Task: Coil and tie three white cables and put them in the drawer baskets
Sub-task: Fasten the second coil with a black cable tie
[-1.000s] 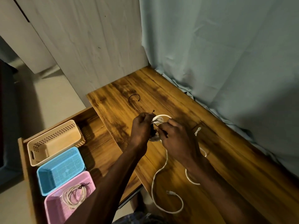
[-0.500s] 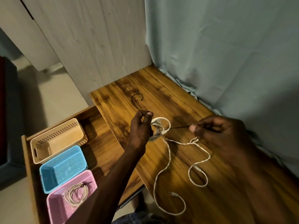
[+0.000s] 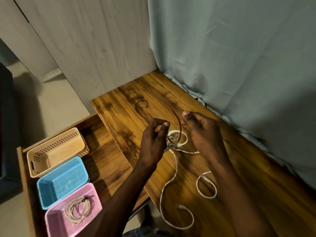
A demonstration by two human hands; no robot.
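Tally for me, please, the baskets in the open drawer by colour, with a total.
Beige basket: 1
Blue basket: 1
Pink basket: 1, holding a tied white cable coil
Total: 3 baskets

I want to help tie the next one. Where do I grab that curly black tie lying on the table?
Pinch the thin black wire tie at its straight tail, coming from above; it lies flat on the wooden tabletop, and its hooked end curls away.
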